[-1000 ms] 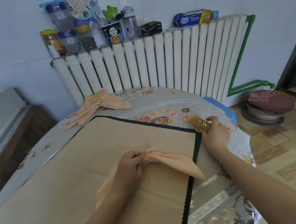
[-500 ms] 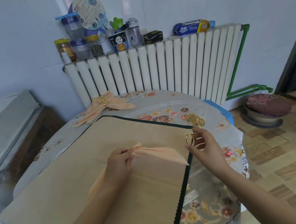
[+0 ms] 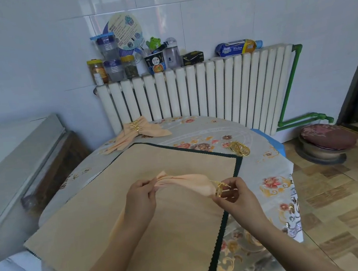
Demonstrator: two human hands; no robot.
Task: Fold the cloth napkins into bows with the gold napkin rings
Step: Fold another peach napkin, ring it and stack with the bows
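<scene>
Since half a second ago the right hand (image 3: 232, 193) has carried its gold ring (image 3: 219, 187) from above the mat's edge to the tip of the peach napkin (image 3: 187, 182), and the napkin's right end has lifted off the mat

At about nine o'clock from the hands, off the worktop's (image 3: 263, 166) edge, stands a grey cabinet (image 3: 20, 165). At eleven o'clock, near the radiator (image 3: 202, 93), lie finished bows (image 3: 138, 132) of peach cloth, each banded with gold. A tan mat (image 3: 139, 227) with a dark green zigzag edge covers the middle of the floral worktop.

The left hand (image 3: 139, 202) pinches the gathered waist of the peach napkin between thumb and curled fingers, pleats fanning above its grip; more cloth trails under the wrist toward seven o'clock. From this grip the napkin stretches toward three o'clock, tapering to a point that meets the gold ring. The right hand pinches that ring between thumb and fingertips, just at the mat's green border; whether the tip is already inside the ring cannot be told.

At one o'clock, well apart from the hands, a stack of spare gold rings (image 3: 239, 149) rests on the floral cloth. Further right, on the floor at two o'clock, sits a round stool (image 3: 326, 142) with a maroon cushion
</scene>
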